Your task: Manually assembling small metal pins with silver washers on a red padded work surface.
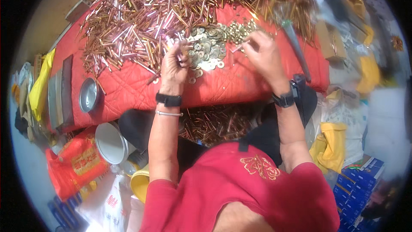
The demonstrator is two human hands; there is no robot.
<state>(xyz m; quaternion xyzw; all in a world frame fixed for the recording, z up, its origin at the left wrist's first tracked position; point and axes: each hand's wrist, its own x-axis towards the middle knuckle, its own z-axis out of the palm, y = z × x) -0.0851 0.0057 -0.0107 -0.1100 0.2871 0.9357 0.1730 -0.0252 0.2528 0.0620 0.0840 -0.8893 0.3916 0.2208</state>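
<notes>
My left hand [174, 66] is curled closed at the edge of a big heap of copper-coloured metal rods [141, 25], which look like bolts. Shiny rod ends seem to stick out from its fingers, though glare blurs them. Beside it lies a pile of flat round washers [209, 50]. Small brassy pieces like nuts [240, 31] are heaped just beyond the washers to the right. Over their near edge, my right hand [262, 53] has thumb and fingertips pinched together. Whatever sits in that pinch is too small to make out.
A red quilted cloth [206, 90] covers the work surface. At left stand a metal bowl [89, 95] and a white bucket [111, 143]. More rods [214, 124] lie below, between my legs. Blue boxes [358, 184] and a yellow bag [330, 146] are at right.
</notes>
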